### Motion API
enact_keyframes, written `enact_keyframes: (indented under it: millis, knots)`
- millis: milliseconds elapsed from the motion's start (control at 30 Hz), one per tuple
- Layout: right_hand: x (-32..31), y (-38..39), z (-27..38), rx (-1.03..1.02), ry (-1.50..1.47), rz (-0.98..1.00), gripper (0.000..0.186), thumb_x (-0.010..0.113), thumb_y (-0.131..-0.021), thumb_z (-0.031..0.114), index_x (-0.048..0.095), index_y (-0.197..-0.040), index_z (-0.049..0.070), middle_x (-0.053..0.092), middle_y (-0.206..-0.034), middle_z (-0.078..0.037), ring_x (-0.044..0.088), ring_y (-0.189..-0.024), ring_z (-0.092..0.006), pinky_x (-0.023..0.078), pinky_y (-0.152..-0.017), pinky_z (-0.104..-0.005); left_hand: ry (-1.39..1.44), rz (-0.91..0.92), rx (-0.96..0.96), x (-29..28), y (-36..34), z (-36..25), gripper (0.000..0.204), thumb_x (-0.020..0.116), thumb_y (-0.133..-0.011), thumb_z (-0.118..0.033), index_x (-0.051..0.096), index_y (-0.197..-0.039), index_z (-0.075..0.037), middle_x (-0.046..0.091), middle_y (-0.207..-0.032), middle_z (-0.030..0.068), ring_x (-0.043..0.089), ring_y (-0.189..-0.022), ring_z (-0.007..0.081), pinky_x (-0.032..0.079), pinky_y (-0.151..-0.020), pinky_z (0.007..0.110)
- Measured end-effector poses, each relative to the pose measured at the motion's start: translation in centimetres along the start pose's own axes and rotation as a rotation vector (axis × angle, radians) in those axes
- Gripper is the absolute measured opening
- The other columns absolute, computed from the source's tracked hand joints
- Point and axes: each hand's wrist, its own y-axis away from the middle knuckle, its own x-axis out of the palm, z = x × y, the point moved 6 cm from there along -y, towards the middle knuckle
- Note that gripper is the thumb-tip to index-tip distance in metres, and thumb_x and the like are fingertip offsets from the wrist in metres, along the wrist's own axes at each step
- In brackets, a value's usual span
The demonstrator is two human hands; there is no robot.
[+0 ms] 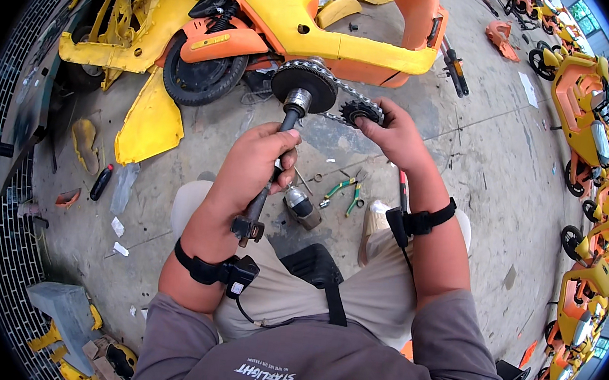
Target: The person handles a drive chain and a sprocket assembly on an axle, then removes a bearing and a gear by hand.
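Note:
My left hand [268, 154] is wrapped round a dark metal shaft [290, 120] that slants up and away from me. At the shaft's far end sits a large dark round sprocket [306, 89] with a silvery collar below it. A metal chain [353, 91] runs from that sprocket to a small black toothed sprocket [359, 111] on the right. My right hand [393, 132] pinches the small sprocket between thumb and fingers. The shaft's near end carries a dark bracket-like piece [247, 228] below my left hand.
On the floor between my feet lie a silver-and-black cylindrical tool [303, 208] and green-handled pliers [341, 189]. A yellow-orange scooter body [297, 23] lies ahead, with yellow panels [153, 119] to its left. A dark bottle [102, 182] is farther left. Scooters [590, 114] line the right side.

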Motion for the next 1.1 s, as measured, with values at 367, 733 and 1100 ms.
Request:
enact_keyframes:
  millis: [367,733,1100]
  knots:
    - [0.1,0.7,1.2,-0.055,0.320,-0.071,0.031,0.076,-0.089,0.023,0.066,-0.107,0.000,0.063,-0.082,-0.011,0.055,-0.072,-0.0177,0.047,-0.069,-0.0324,-0.100,-0.018,0.036,0.7,0.8,-0.7,0.020,0.056,-0.098,-0.024,0.058,-0.097,-0.003,0.050,-0.068,-0.0026,0.048,-0.051,0.0069,0.031,-0.041,0.021]
    - [0.8,0.7,1.7,-0.213,0.446,-0.145,0.030,0.076,-0.087,0.021,0.063,-0.102,-0.001,0.063,-0.086,-0.018,0.061,-0.076,-0.0317,0.050,-0.071,-0.0385,-0.113,-0.006,0.038,0.5,1.5,-1.0,0.019,0.056,-0.098,-0.023,0.056,-0.092,-0.005,0.053,-0.069,-0.0009,0.051,-0.052,0.0073,0.034,-0.044,0.023]
    - [1.7,1.1,2.1,-0.286,0.466,-0.202,0.028,0.074,-0.088,0.016,0.062,-0.106,-0.001,0.064,-0.092,-0.020,0.063,-0.080,-0.0358,0.051,-0.073,-0.0402,-0.158,0.005,0.037,0.9,1.9,-0.9,0.020,0.056,-0.098,-0.023,0.056,-0.091,-0.005,0.054,-0.069,-0.0005,0.051,-0.051,0.0078,0.035,-0.044,0.024]
